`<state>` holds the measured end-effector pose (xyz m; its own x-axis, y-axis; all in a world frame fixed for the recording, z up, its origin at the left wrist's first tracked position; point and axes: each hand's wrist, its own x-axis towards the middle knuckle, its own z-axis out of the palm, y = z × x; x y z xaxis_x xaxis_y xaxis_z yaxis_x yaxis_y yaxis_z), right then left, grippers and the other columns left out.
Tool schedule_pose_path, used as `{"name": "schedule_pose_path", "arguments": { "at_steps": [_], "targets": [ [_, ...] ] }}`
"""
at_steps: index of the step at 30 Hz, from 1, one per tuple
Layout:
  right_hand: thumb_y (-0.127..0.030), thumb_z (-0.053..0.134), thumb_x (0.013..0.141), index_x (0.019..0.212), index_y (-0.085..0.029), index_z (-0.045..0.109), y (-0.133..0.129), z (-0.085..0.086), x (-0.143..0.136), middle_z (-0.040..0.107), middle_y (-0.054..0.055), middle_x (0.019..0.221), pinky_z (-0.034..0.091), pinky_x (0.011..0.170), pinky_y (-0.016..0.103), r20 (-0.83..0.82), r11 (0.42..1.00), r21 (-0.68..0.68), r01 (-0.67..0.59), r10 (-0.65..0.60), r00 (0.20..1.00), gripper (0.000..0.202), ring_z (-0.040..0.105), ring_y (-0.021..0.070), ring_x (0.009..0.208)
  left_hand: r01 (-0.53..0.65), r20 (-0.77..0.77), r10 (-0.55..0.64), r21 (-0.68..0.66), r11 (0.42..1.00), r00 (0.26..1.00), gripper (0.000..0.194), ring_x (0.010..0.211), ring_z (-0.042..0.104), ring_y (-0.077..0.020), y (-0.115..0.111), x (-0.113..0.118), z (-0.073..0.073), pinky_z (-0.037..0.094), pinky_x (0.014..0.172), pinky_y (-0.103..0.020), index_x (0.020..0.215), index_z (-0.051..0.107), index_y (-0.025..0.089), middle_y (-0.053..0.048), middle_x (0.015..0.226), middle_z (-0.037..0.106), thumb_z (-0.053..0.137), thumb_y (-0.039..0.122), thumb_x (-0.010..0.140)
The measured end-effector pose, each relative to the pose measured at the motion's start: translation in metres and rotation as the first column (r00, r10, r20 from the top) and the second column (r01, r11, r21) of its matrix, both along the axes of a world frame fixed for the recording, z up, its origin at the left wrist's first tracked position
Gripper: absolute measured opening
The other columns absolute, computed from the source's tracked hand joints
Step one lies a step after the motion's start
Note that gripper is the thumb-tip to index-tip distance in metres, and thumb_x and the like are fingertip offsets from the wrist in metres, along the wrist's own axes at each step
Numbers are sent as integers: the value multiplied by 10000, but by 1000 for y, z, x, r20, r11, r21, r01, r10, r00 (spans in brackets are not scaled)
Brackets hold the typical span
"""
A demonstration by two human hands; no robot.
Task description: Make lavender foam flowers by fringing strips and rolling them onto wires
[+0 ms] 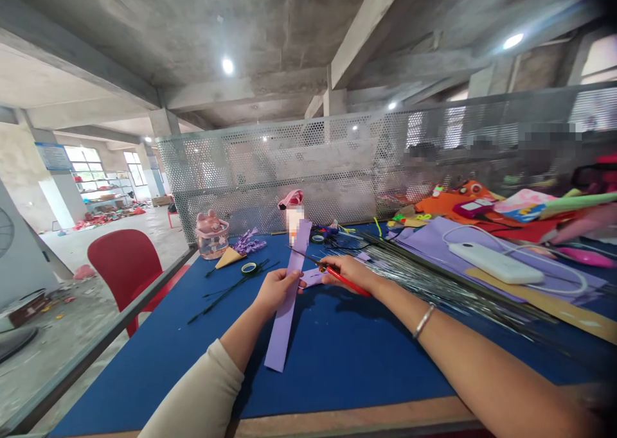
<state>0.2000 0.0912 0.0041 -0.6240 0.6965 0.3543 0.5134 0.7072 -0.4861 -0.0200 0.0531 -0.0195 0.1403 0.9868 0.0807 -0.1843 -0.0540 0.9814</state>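
A long purple strip (pixel 284 325) is pinched in my left hand (pixel 278 290), its lower end hanging toward me above the blue table (pixel 337 361). My right hand (pixel 348 275) holds red-handled scissors (pixel 349 282), whose blades point left and reach the strip's upper part. A shorter purple piece (pixel 313 277) lies between the two hands, near my right fingers; what holds it is unclear. Left of my left hand are dark green stems (pixel 212 306), a roll of tape (pixel 249 268), a brown paper cone (pixel 228 258) and purple curled paper (pixel 249 242).
A pink clear bottle (pixel 212 236) stands at the back left. Thin wires (pixel 434 284), purple sheets (pixel 434 239) and a white power bank (pixel 496 263) with a cable lie on the right. A perforated metal screen (pixel 289 162) borders the back; a red chair (pixel 126 268) stands left.
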Motion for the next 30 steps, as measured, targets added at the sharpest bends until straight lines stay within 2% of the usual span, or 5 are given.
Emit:
{"name": "schedule_pose_path", "arguments": {
  "at_steps": [8,15,19,24,30],
  "targets": [
    [-521,548,817,1161,-160,516,-4,4,3,616,96,1025,443,732,293,98,992,-16,-128,129,987,500,557,196,837,-108,41,108,-18,994,993,488,527,569,-120,-1,0,5,425,563,-242,740,662,121,-52,615,673,798,533,517],
    [-578,554,801,1132,-176,517,-6,4,0,609,58,943,414,659,266,61,992,-12,-122,123,991,522,525,170,755,-55,-9,55,9,998,998,482,534,575,-123,-3,2,4,444,610,-258,745,686,109,-54,635,686,800,522,525],
    [-595,519,816,1078,-164,557,-7,5,-2,616,60,896,402,633,262,54,994,-10,-111,111,992,507,512,159,709,-40,-8,40,5,999,999,492,529,573,-122,-2,2,3,451,617,-264,754,689,115,-45,631,685,804,527,510],
    [-657,482,800,1057,-146,603,-7,4,-5,633,83,899,405,606,261,15,996,-33,-83,83,996,585,525,164,687,-28,6,28,9,1000,1000,487,535,576,-121,-3,2,5,448,612,-259,744,679,119,-45,638,689,798,533,517],
    [-652,491,794,997,-155,634,-5,2,-6,626,61,812,395,593,257,-1,998,-22,-61,61,998,556,514,160,656,-27,35,27,-3,1000,999,514,525,572,-115,-6,3,8,447,601,-250,730,672,115,-46,620,688,815,539,478]
  ]
}}
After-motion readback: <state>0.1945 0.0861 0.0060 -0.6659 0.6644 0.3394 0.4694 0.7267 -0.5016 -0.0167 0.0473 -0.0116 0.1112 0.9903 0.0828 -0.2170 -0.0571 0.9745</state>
